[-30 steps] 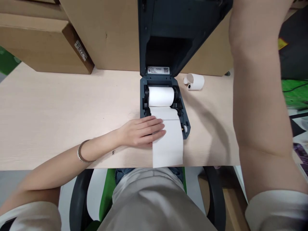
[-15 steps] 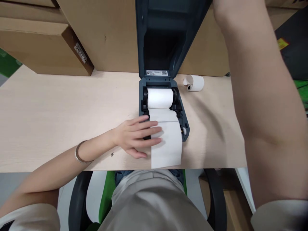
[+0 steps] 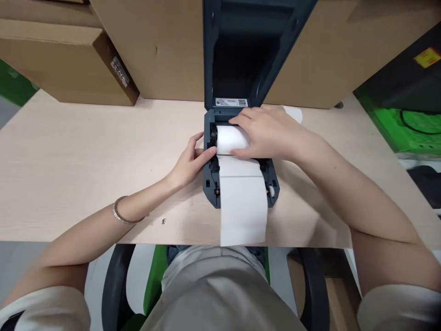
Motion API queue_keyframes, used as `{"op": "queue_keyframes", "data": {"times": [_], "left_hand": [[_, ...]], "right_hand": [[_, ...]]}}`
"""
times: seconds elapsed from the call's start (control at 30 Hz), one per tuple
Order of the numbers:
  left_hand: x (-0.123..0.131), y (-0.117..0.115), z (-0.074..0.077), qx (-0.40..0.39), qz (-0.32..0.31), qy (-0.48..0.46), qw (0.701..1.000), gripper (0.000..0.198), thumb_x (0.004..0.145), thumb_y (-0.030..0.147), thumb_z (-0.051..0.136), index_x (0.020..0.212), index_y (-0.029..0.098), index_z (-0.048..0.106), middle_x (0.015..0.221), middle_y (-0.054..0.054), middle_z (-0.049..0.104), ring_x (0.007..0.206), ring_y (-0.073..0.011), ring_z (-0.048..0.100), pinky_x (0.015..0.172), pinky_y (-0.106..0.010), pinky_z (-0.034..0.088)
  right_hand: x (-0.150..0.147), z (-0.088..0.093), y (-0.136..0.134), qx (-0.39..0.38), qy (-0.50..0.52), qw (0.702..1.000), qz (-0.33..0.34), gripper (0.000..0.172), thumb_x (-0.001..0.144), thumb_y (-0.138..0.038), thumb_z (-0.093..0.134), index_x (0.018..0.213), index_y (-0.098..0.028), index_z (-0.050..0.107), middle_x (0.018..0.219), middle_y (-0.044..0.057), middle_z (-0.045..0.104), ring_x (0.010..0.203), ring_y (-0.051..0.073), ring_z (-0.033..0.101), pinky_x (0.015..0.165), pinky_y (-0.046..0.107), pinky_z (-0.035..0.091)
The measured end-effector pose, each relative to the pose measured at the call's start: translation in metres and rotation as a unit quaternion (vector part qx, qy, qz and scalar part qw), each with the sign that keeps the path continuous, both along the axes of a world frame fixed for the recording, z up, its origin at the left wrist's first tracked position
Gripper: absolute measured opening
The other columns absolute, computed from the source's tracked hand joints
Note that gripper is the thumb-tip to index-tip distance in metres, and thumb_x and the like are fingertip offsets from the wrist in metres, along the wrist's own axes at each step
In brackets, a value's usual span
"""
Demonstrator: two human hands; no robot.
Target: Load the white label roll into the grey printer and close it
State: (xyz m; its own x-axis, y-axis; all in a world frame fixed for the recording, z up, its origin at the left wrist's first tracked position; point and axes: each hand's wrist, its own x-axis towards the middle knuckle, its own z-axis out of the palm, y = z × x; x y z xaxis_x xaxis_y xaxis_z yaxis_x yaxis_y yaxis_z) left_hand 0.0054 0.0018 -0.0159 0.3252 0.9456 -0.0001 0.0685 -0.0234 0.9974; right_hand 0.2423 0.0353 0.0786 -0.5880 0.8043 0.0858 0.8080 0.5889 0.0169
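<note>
A dark blue-grey label printer (image 3: 211, 191) stands on the table with its lid (image 3: 262, 18) raised. A white label roll (image 3: 230, 140) sits inside, its label strip (image 3: 243, 211) running forward over the printer's front and past the table edge. My right hand (image 3: 270, 131) reaches over the roll's right part, thumb on the near side and fingers on the far side, hiding the right roll holder. My left hand (image 3: 189, 163) grips the printer's left wall, its thumb by the black roll holder (image 3: 213, 134) and its fingers outside.
Behind my right hand lies a small white paper roll (image 3: 294, 113), mostly covered. Cardboard boxes (image 3: 172, 55) line the back of the wooden table (image 3: 86, 151). A green box (image 3: 413, 131) and a dark case (image 3: 406, 69) stand at the right.
My right hand has come down from above the frame onto the label roll. My left hand has lifted off the label strip and moved up and left to the printer's side.
</note>
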Motion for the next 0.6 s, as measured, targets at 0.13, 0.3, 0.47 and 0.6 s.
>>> {"op": "queue_keyframes", "data": {"times": [0.13,0.3,0.47,0.6], "left_hand": [[0.000,0.004,0.007,-0.068,-0.006,0.010,0.998,0.077,0.088,0.052,0.072,0.153,0.021,0.045,0.072,0.006,0.057,0.057,-0.0110,0.049,0.053,-0.024,0.037],[-0.001,0.005,0.012,-0.015,0.005,0.067,0.998,0.068,0.089,0.044,0.063,0.151,0.016,0.053,0.072,0.004,0.061,0.062,-0.0133,0.053,0.058,-0.026,0.041],[0.000,0.003,0.015,0.021,0.004,0.116,0.993,0.068,0.091,0.045,0.056,0.151,0.014,0.055,0.073,0.002,0.063,0.069,-0.0167,0.057,0.065,-0.028,0.044],[0.000,0.002,0.018,0.035,-0.003,0.133,0.990,0.065,0.093,0.043,0.051,0.151,0.015,0.056,0.076,0.001,0.065,0.076,-0.0189,0.061,0.071,-0.029,0.046]], "right_hand": [[0.004,-0.019,0.007,0.011,0.012,1.000,0.019,0.061,0.075,-0.058,0.078,0.123,-0.019,0.074,0.111,0.012,0.077,0.100,0.035,0.070,0.103,0.057,0.050],[0.000,-0.022,0.013,0.003,0.028,0.999,0.030,0.061,0.067,-0.052,0.082,0.116,-0.016,0.075,0.108,0.013,0.077,0.107,0.037,0.069,0.115,0.060,0.046],[0.000,-0.010,0.010,0.048,0.044,0.997,0.048,0.068,0.066,-0.045,0.084,0.125,-0.014,0.071,0.116,0.014,0.076,0.111,0.038,0.070,0.123,0.061,0.041],[0.012,0.023,-0.010,0.101,0.055,0.993,0.030,0.069,0.071,-0.048,0.082,0.130,-0.016,0.068,0.124,0.014,0.074,0.119,0.039,0.069,0.125,0.059,0.040]]}}
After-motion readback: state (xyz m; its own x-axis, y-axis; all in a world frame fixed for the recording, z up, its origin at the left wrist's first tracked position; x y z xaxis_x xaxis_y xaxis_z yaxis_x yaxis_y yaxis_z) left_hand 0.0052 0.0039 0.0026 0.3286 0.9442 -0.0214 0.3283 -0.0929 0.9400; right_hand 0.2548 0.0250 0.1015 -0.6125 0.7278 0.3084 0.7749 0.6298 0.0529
